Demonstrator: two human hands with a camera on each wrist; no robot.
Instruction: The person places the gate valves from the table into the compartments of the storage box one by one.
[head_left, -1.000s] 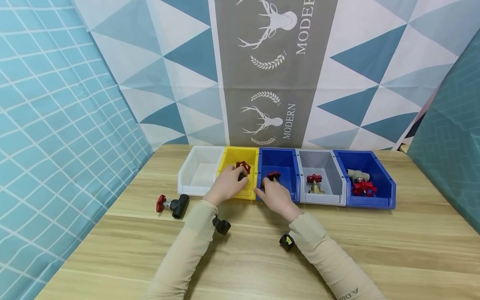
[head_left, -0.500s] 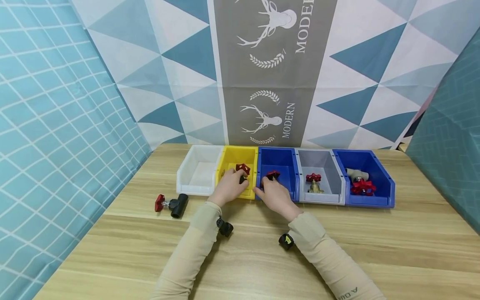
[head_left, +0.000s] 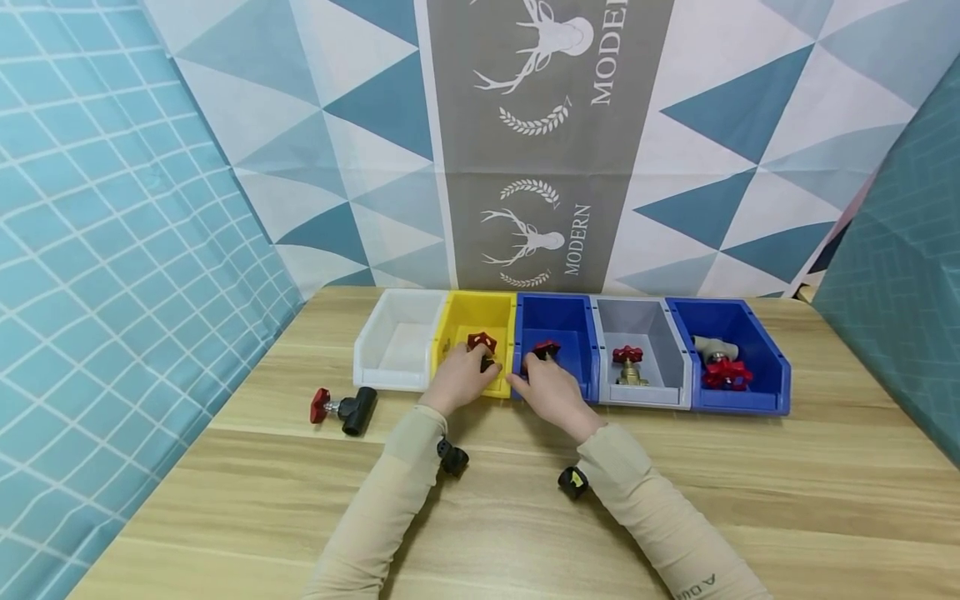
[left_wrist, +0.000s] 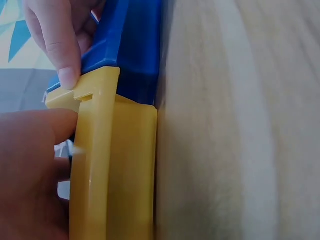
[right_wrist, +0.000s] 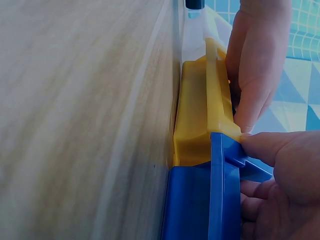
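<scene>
In the head view, my left hand (head_left: 459, 377) reaches into the yellow bin (head_left: 491, 302) and grips the dark body of a valve with a red handwheel (head_left: 482, 342). My right hand (head_left: 555, 387) reaches into the blue bin (head_left: 558, 305) beside it, fingers curled at another valve with a red handwheel (head_left: 546, 347); most of that valve is hidden. In the left wrist view the right thumb (left_wrist: 67, 75) rests at the rim where the two bins meet. The right wrist view has the curled right fingers (right_wrist: 255, 207) behind the blue wall.
A white bin (head_left: 367, 377) stands left of the yellow one. Further right are a grey bin (head_left: 678, 398) with a brass valve (head_left: 630, 368) and another blue bin (head_left: 738, 404) with a red-handled valve (head_left: 726, 373). A black tee valve (head_left: 356, 410) lies on the wooden table (head_left: 495, 533).
My left hand and its valve have moved down, slightly toward the front of the yellow bin. The right hand has stayed in place.
</scene>
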